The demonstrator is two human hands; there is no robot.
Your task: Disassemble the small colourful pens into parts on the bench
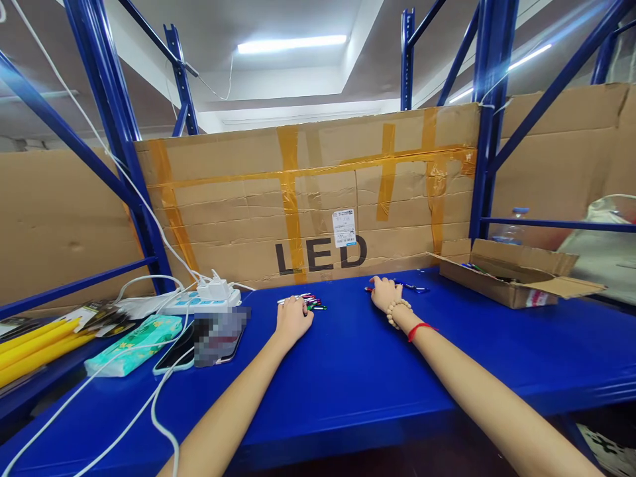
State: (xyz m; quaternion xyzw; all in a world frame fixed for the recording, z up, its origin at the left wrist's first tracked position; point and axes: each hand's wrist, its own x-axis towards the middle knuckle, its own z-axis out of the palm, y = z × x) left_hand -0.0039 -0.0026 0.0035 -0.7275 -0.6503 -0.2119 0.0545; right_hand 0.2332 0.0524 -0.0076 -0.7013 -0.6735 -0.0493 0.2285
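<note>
My left hand (292, 317) rests on the blue table (358, 371) with its fingers curled over a small bunch of coloured pens (312, 302). My right hand (385, 293) lies farther right, fingers closed near a few loose pens (412, 287) by the cardboard wall. A bead bracelet and a red string circle the right wrist. What the fingers of either hand grip is hidden by the backs of the hands.
An open cardboard box (511, 273) with pens sits at the right. At the left lie a white power strip (201, 299) with cables, a phone (218, 336), a green tissue pack (135, 343) and yellow rods (34, 344). Taped cardboard marked LED (318, 199) closes the back.
</note>
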